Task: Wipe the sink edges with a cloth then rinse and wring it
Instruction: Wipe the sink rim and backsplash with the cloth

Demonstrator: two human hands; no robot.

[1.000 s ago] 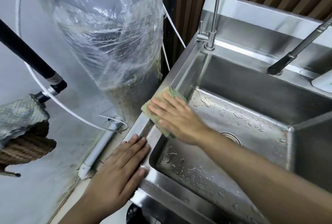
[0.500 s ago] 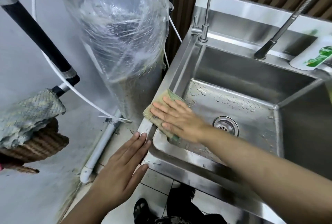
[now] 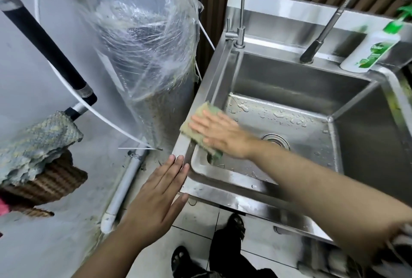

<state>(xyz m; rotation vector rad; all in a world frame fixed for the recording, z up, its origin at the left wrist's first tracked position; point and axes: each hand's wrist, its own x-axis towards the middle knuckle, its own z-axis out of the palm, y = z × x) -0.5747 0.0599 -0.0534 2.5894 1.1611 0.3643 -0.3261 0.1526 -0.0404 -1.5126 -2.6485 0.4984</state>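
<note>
Steel sink (image 3: 225, 72) edge: right hand (image 3: 219, 136) flat, pressing cloth (image 3: 196, 129).

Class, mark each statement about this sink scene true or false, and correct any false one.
1. The right hand presses the cloth flat on the left rim of the sink. True.
2. The left hand grips the cloth. False: it holds nothing, fingers straight, by the front-left corner.
3. Water runs from the tap. False: no stream shows.
4. Water drops lie on the basin floor. True.
5. The green-and-white bottle lies in the basin. False: it sits on the back-right rim.
</note>
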